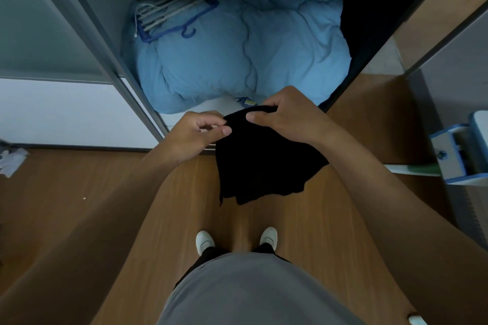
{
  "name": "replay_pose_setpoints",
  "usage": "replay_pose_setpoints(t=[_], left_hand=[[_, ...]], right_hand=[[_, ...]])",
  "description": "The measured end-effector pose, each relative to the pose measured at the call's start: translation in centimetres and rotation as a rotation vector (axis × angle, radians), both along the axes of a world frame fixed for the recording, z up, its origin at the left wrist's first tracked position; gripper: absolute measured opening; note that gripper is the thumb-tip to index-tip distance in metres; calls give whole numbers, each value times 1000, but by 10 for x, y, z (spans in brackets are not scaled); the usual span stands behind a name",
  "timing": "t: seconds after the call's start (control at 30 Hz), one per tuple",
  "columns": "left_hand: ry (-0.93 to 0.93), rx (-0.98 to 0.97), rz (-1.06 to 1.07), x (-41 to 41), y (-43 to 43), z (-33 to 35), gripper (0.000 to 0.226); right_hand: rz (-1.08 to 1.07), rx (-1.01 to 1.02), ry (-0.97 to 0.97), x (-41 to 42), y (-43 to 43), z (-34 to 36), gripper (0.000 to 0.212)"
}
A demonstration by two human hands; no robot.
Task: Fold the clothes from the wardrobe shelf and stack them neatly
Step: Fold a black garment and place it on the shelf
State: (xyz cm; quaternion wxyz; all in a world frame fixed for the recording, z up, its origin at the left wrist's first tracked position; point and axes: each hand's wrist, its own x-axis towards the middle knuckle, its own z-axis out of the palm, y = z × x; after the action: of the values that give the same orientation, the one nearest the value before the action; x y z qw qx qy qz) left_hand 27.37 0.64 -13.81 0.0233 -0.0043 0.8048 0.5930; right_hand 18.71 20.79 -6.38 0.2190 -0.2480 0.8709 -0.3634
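You stand facing the open wardrobe with a black garment held up in front of you, over the wooden floor. Your right hand has a closed grip on the garment's top edge, thumb on the near side and fingers curled over the far side. Your left hand pinches the same edge just to the left of that grip, thumb against fingertips at the corner. The cloth hangs down from both grips in loose folds, its lower hem ragged and uneven, well above your white shoes. Beyond the grips, on the wardrobe's bottom, lies a bulky light blue duvet, with a bundle of hangers resting on its far left part.
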Motion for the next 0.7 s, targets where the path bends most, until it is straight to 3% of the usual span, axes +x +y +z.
replay_pose_setpoints(t=[0.1,0.23,0.4,0.53,0.63,0.7], left_hand=[[-48,55,-35,5,8,-13,9],[-117,88,-48,7,17,-33,23],[-200,-139,-139,9,21,-52,46],[-120,-166,-16,14,29,-53,35],[-26,-159,44,11,34,-47,11],[51,-189,69,6,35,-39,12]], right_hand=[[79,-28,45,4,-1,7,38],[165,-70,72,7,3,14,32],[171,-78,68,6,9,16,30],[85,-51,38,2,11,13,38],[65,-33,14,2,9,11,32],[83,-26,8,4,7,12,28]])
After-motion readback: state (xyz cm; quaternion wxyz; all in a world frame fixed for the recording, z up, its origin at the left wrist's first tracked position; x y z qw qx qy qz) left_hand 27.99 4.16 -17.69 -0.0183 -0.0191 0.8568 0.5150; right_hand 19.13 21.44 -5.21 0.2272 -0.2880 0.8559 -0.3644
